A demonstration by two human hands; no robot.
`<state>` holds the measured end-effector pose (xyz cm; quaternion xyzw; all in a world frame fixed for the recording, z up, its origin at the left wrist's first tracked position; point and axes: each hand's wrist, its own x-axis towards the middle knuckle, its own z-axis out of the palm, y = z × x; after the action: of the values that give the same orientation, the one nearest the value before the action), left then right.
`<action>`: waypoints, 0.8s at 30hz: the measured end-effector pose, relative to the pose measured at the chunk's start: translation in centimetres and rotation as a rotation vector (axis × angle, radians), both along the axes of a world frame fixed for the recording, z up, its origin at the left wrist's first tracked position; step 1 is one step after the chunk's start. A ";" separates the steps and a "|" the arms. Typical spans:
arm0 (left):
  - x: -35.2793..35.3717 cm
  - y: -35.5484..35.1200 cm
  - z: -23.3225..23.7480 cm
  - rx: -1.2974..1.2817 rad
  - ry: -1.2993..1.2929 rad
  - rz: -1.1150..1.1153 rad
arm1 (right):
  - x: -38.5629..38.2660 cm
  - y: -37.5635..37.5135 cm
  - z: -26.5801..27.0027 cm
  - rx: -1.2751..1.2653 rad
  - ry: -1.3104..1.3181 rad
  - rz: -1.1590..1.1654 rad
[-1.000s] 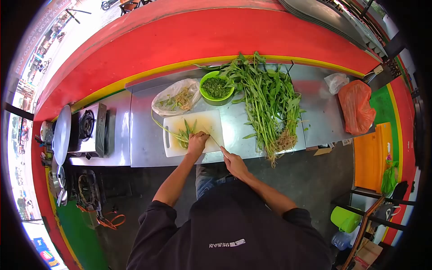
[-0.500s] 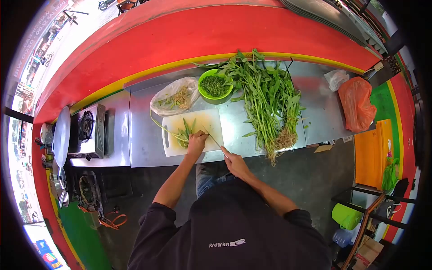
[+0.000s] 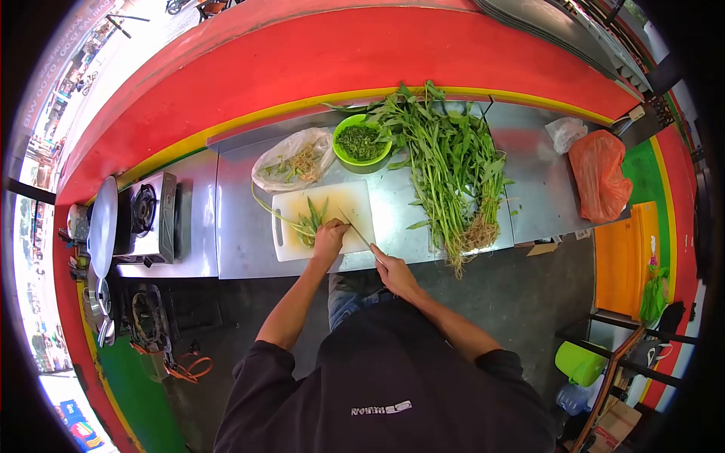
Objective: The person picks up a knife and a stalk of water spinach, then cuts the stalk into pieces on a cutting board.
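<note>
A white cutting board lies on the steel counter. My left hand presses down on a small bunch of green stems on the board. My right hand grips a knife whose blade slants up to the left and ends just right of my left hand, over the board. A green bowl with chopped greens stands behind the board.
A big pile of leafy greens with roots lies to the right of the board. A clear bag of trimmings sits behind it. A gas stove and a pan lid are at left. An orange bag rests at right.
Almost nothing differs: the knife blade has shifted slightly beside my left hand, and the view has drifted a little. Both hands stay where they were.
</note>
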<state>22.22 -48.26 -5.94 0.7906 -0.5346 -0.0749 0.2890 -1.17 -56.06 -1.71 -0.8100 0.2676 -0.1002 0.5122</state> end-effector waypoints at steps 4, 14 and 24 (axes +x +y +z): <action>0.0 0.0 0.7 0.037 -0.051 0.014 | 0.1 -0.1 -0.1 -0.033 -0.001 0.014; -0.2 0.0 1.6 0.011 -0.068 0.037 | 0.4 -0.5 -0.4 -0.097 -0.015 -0.007; 2.1 -0.3 1.2 -0.016 0.078 0.024 | 0.8 -0.3 2.6 0.040 0.039 -0.064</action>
<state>24.27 -48.53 -4.75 0.7912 -0.5139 -0.0981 0.3166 -0.42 -56.41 0.85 -0.7924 0.3052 -0.0950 0.5196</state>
